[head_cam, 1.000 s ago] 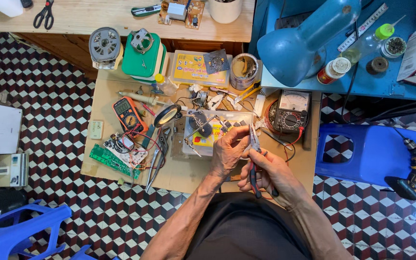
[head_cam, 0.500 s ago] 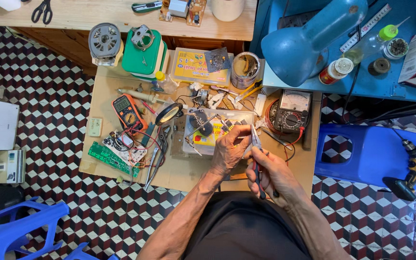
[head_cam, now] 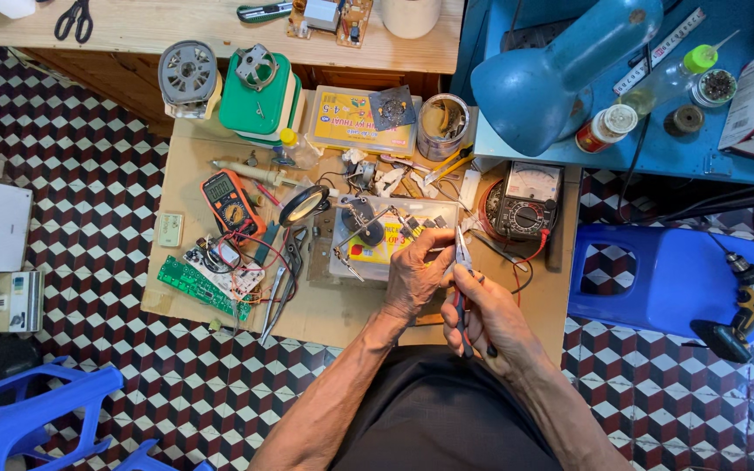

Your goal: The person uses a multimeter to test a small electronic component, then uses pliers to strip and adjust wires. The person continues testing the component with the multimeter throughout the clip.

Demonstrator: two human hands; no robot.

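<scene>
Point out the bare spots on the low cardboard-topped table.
Bare cardboard lies along the near edge, between the green circuit board and the left hand. A smaller patch sits left of the orange multimeter. The middle, around the magnifier, is crowded.

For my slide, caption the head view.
Right hand works pliers beside left hand over a cluttered low workbench.

The person's two forearms are bare from the elbow down, with no sleeves, gloves, watch or rings visible. The left hand (head_cam: 414,281) and right hand (head_cam: 492,316) are lean and veined, knuckles prominent. Dark, plain black clothing covers the lap below.
</scene>
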